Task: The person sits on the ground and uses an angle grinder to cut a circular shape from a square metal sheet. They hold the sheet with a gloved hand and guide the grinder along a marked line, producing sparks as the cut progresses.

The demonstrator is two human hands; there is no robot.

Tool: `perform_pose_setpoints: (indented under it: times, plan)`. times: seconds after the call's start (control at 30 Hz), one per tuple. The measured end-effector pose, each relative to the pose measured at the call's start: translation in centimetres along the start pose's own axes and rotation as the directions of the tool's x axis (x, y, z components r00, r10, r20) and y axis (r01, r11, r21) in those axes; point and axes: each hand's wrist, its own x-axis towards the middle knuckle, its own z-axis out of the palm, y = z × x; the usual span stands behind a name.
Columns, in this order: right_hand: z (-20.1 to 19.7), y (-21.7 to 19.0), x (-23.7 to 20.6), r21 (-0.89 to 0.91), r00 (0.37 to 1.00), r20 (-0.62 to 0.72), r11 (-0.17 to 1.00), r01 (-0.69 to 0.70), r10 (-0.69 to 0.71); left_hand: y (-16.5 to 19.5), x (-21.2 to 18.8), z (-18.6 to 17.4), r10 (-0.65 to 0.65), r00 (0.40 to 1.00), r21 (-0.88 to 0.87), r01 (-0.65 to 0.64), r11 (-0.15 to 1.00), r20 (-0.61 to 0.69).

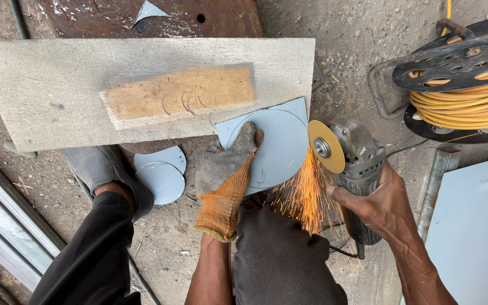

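My left hand (225, 176), in a worn grey and orange glove, presses flat on a pale blue-grey metal sheet piece (280, 144) with a circle marked on it. That sheet rests against the edge of a grey wooden board (57, 96). My right hand (377, 200), bare, grips an angle grinder (352, 155) by its body. Its yellow disc (326, 146) touches the sheet's right edge, and orange sparks (306, 195) spray downward toward my knee.
Two cut metal discs (162, 172) lie on the dirt under the board, beside my shoe (100, 166). A cable reel with yellow cord (461, 85) stands at the upper right. A flat metal sheet (475, 226) lies at right, metal rails (7, 226) at left.
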Motion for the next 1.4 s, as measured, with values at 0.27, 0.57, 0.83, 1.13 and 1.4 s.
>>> perform_pose_setpoints:
  times: [0.27, 0.57, 0.83, 1.13, 1.4]
  plan:
    - [0.3, -0.3, -0.1, -0.029, 0.995, 0.005, 0.995, -0.096, 0.096, 0.0, -0.1, -0.1, 0.183, 0.982, -0.027, -0.184, 0.982, -0.036]
    - [0.3, -0.8, -0.4, 0.002, 0.998, 0.006, 0.998, -0.066, 0.066, 1.0, -0.6, -0.3, 0.099, 0.995, -0.015, -0.1, 0.995, -0.007]
    - [0.1, -0.7, 0.0, -0.054, 0.985, -0.009, 0.983, -0.174, 0.174, 0.8, -0.4, -0.5, 0.149, 0.988, -0.098, -0.153, 0.983, -0.048]
    - [0.2, -0.3, -0.3, 0.005, 0.993, 0.02, 0.993, -0.119, 0.119, 2.4, -1.0, -0.9, 0.007, 0.998, 0.083, -0.002, 0.997, -0.06]
    - [0.1, -0.8, -0.1, -0.014, 0.991, 0.016, 0.992, -0.129, 0.129, 1.8, -0.6, -0.6, 0.108, 0.992, -0.04, -0.111, 0.993, -0.062]
